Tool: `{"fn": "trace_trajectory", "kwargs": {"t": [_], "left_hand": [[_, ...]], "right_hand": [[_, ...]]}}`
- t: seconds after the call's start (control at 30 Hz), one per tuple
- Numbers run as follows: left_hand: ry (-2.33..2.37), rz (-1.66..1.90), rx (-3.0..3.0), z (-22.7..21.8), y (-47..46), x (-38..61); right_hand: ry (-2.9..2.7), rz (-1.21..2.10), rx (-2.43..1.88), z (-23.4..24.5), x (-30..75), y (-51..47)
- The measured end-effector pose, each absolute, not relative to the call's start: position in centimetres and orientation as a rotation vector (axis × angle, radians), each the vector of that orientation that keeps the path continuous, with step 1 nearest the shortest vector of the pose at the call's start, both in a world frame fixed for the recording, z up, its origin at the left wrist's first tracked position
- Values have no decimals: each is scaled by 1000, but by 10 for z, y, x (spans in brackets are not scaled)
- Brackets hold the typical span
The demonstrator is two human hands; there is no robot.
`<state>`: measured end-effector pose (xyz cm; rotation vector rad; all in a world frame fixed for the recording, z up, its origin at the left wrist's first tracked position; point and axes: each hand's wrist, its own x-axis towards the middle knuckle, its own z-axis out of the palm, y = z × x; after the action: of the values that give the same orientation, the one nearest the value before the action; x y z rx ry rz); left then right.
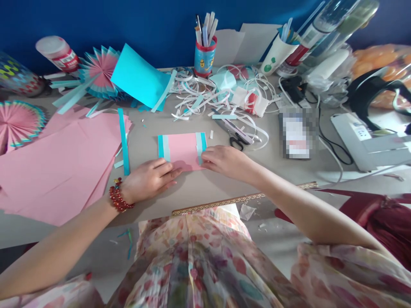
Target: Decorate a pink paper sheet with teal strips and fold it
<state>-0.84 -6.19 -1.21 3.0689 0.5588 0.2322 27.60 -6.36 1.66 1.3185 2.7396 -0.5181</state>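
Observation:
A small pink paper sheet (182,147) lies flat on the table in front of me. Pale and bright blue strips edge it: a left strip (161,147) and a right strip (201,145). My left hand (149,179) rests at its lower left corner, fingers stretched out and pressing on the paper. At the lower right edge, the bunched fingertips of my right hand (226,160) pinch the border where the strip is; the exact grip is partly hidden. Black-handled scissors (236,141) lie just beyond my right hand.
Large pink sheets (61,162) lie at left, a blue strip (123,141) beside them. Behind are folded paper fans (101,70), a blue sheet (139,77), paper scraps (192,94) and a pen cup (204,60). A phone (297,134) and a power strip (362,141) are right.

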Motion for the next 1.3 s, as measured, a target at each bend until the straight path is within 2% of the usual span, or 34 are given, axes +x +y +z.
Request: {"fn": "trace_trajectory", "kwargs": {"t": [0.33, 0.77, 1.3], "left_hand": [[579, 220, 3067, -11, -62, -8], [601, 150, 3032, -8, -62, -8], [642, 197, 2929, -11, -61, -8]], "right_hand": [[2724, -228, 1389, 13, 275, -74], [2899, -466, 1329, 3, 283, -66], [2872, -421, 1279, 2, 284, -68]]}}
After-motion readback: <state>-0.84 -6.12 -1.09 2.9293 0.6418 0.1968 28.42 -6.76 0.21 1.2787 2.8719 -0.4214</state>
